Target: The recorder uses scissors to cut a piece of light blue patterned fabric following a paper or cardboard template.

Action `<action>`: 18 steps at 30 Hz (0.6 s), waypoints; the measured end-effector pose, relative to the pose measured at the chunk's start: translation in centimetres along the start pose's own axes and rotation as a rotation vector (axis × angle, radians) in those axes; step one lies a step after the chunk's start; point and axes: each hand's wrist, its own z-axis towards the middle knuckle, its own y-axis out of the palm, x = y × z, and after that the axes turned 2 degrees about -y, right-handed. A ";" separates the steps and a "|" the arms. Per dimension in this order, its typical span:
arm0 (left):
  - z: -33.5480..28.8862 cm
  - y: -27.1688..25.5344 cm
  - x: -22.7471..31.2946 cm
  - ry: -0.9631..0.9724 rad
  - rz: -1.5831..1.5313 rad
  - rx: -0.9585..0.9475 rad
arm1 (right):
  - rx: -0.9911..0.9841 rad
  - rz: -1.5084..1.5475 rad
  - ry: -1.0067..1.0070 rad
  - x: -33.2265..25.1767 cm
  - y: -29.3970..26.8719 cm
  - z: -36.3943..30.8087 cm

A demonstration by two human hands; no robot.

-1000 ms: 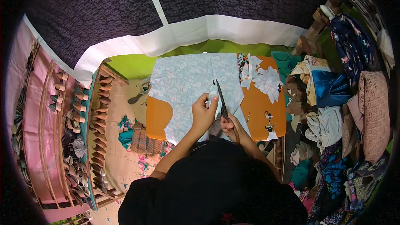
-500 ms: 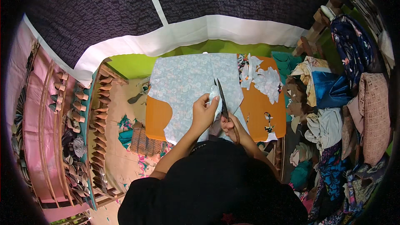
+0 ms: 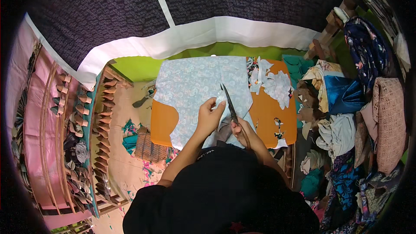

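Note:
A pale blue-grey patterned fabric [image 3: 190, 84] lies spread over an orange table [image 3: 161, 123]. My left hand [image 3: 210, 116] is closed, pinching an edge of this fabric between thumb and fingers, slightly lifted. In my right hand [image 3: 242, 131] is a pair of dark scissors [image 3: 231, 106], gripped by the handles. Its blades point up and away from me, a narrow gap between the tips, just right of the left hand's fingertips. Whether fabric sits between the blades is hard to make out.
Fabric scraps [image 3: 277, 87] and small cut bits [image 3: 278, 125] lie on the table's right side. Piled cloths [image 3: 342, 95] crowd the right. Racks of wooden shoe-like forms [image 3: 104, 138] stand at left. A dark curtain [image 3: 242, 0] hangs beyond the table.
The scissors have tilted slightly left, their tips shifting left and a little nearer. My left hand has moved slightly left with the pinched fabric.

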 end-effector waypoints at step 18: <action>0.5 1.0 -0.9 0.046 -0.055 0.068 | 0.012 0.388 0.180 0.8 0.3 0.1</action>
